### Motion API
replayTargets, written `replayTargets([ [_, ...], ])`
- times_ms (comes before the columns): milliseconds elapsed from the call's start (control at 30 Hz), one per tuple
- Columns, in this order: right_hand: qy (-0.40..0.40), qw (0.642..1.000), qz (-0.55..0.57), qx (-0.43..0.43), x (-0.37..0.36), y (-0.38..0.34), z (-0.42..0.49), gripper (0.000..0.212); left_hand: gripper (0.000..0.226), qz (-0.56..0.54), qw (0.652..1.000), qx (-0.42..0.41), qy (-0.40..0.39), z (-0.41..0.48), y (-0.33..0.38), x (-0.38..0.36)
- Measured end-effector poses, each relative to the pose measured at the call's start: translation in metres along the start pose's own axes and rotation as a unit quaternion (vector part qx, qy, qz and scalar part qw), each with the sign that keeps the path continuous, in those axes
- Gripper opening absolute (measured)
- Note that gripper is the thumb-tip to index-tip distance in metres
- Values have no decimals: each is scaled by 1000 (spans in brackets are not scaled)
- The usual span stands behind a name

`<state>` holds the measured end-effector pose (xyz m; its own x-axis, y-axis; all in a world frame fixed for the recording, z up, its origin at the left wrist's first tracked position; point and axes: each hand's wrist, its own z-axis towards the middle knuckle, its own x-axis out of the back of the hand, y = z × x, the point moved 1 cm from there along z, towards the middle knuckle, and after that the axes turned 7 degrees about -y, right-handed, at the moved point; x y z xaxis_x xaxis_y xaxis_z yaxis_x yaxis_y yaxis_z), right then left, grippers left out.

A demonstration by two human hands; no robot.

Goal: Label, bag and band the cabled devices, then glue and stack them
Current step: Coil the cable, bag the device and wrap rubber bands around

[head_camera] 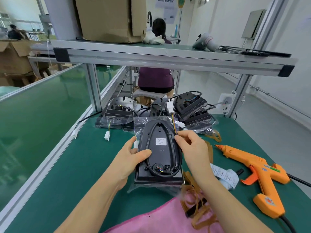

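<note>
A green-matted bench [84, 165] under an aluminium shelf [151, 54] is seen in a factory room. One black device [159, 153] is laid on it at near centre, gripped at its left edge by the left hand [133, 155]. Its cable [149, 133] is pinched by the right hand [190, 145]. One orange glue gun [257, 169] and one label strip [225, 177] are laid to the right. The print on the device's white label [161, 141] cannot be read.

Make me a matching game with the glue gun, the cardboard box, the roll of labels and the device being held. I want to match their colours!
Things:
1. glue gun
2. cardboard box
3. label roll
4. cabled device

Colours:
A. black
B. white
C. orange
D. brown

Pairs: 1-C, 2-D, 3-B, 4-A
</note>
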<state>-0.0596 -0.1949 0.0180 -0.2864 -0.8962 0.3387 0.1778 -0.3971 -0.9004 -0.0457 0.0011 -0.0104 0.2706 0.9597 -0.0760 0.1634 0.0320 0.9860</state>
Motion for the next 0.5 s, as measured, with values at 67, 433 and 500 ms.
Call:
replayTargets([
  [67, -3, 999, 38, -15, -1, 1, 0, 19, 97, 7, 1000, 7, -10, -2, 0, -2],
  [433, -135, 861, 385, -304, -2, 10, -8, 33, 126, 10, 999, 24, -42, -7, 9, -10],
  [500, -138, 867, 378, -295, -2, 11, -7, 34, 128, 7, 998, 44, -51, -7, 13, -10],
])
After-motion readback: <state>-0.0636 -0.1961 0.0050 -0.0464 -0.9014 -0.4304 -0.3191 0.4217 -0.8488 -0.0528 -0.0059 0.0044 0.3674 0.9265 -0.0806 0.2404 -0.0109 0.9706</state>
